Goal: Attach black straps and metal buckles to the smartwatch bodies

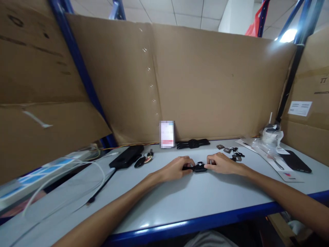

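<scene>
"Grey-white and smooth is the table top point(169, 202); where does it end?"

"On the near side, at a long blue edge point(231, 215). At the back stands a tall brown cardboard sheet point(195, 82) with a vertical crease. Between the hands and the blue edge there is a wide stretch of surface, so the wrists have room on this side."

"And at the sides?"

"To the left lies a matt black box-shaped device point(127, 156), and near it a glossy black oval fob point(139, 162). To the right, behind the right hand point(222, 164), are small flat metallic-looking pieces point(227, 150), then crumpled clear plastic packaging point(268, 157)."

"Where is the thing in work?"

"The small black object with shiny spots on top point(199, 167) is low over the table or resting on it, between both hands; I cannot tell which. Its long axis goes left to right, roughly along the blue edge, and its narrow dark end points into the left hand point(178, 168)."

"How is the grip?"

"The left thumb and fingers are pinched together on this narrow end. The right fingertips are at the opposite end; whether they clamp it, I cannot tell."
</scene>
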Demonstrator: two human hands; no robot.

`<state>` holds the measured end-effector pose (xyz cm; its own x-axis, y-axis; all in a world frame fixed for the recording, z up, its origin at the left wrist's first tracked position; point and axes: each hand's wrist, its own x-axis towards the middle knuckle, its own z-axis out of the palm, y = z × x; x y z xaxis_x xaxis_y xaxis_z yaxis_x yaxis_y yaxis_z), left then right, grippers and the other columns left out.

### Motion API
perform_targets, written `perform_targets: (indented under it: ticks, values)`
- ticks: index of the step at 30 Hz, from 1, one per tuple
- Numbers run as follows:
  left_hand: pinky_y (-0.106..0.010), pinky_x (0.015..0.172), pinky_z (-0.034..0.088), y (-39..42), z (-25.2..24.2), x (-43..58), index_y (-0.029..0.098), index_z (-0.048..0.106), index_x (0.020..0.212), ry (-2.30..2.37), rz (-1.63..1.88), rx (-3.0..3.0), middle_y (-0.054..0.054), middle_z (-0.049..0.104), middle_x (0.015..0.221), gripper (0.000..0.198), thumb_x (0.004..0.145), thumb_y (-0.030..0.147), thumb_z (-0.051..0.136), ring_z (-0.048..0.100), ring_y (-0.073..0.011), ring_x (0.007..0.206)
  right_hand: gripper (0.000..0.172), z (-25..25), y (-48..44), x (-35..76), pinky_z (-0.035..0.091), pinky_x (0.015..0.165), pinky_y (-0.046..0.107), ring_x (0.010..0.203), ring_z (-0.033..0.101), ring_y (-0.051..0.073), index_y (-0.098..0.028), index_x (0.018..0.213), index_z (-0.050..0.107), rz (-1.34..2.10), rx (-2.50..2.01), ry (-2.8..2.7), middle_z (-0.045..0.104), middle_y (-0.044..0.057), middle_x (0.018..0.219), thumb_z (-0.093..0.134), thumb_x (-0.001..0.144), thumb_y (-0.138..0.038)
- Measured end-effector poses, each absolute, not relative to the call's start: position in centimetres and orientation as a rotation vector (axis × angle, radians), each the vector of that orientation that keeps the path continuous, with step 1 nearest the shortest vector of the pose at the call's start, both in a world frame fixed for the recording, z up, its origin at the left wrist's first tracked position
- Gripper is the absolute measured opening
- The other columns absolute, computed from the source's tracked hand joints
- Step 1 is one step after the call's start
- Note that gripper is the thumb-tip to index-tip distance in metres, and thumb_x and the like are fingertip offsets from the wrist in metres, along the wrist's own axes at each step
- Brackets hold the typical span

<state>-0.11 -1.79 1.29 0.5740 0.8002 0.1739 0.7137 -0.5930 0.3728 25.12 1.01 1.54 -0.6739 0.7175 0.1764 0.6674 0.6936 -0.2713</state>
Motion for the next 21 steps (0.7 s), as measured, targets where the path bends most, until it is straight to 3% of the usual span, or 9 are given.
perform_targets:
  ticks: [4, 8, 16, 19, 21]
  values:
    - [-0.024, 0.062, 0.038, -1.1, 1.1, -1.0, 0.018, 0.07, 0.093, 1.248, 0.435, 2.42, 0.0, 0.062, 0.073, 0.02, 0.082, 0.028, 0.058, 0.053, -0.0149, 0.066, 0.016, 2.6, 1.9, 26.2, 0.034, 0.061, 0.022, 0.067, 0.054, 0.012, -0.015, 0.095, 0.072, 0.52, -1.02, -2.706, 0.065, 0.0, 0.075, 0.071, 0.08, -0.022]
    - [-0.024, 0.059, 0.035, -1.3, 1.6, -1.0, 0.019, 0.069, 0.085, 1.373, 0.382, 2.47, 0.002, 0.06, 0.069, 0.017, 0.081, 0.035, 0.062, 0.052, -0.0141, 0.063, 0.014, 2.9, 2.2, 26.7, 0.035, 0.061, 0.022, 0.07, 0.056, 0.013, -0.016, 0.091, 0.073, 0.405, -1.044, -2.701, 0.068, 0.001, 0.079, 0.072, 0.078, -0.023]
    - [-0.026, 0.065, 0.041, -1.5, 0.6, -0.5, 0.019, 0.069, 0.087, 1.344, 0.547, 2.603, -0.003, 0.064, 0.084, 0.022, 0.091, 0.033, 0.053, 0.056, -0.0154, 0.07, 0.023, 4.2, 4.0, 28.6, 0.04, 0.066, 0.025, 0.071, 0.062, 0.016, -0.015, 0.09, 0.074, 0.183, -1.166, -2.457, 0.072, 0.004, 0.079, 0.055, 0.093, -0.027]
    - [-0.026, 0.067, 0.044, -1.6, 0.3, 0.1, 0.019, 0.07, 0.088, 1.274, 0.61, 2.547, -0.004, 0.068, 0.084, 0.026, 0.093, 0.035, 0.05, 0.058, -0.0158, 0.071, 0.023, 3.6, 3.1, 27.7, 0.045, 0.077, 0.029, 0.083, 0.065, 0.018, -0.015, 0.103, 0.073, 0.078, -1.162, -2.402, 0.074, 0.007, 0.094, 0.055, 0.095, -0.027]
    - [-0.028, 0.072, 0.047, -1.5, 0.1, 0.3, 0.018, 0.071, 0.095, 1.276, 0.701, 2.489, -0.006, 0.072, 0.092, 0.032, 0.095, 0.04, 0.047, 0.063, -0.0179, 0.079, 0.032, 2.5, 1.7, 26.3, 0.046, 0.091, 0.034, 0.105, 0.063, 0.022, -0.016, 0.122, 0.067, -0.015, -1.027, -2.459, 0.071, 0.012, 0.116, 0.055, 0.096, -0.031]
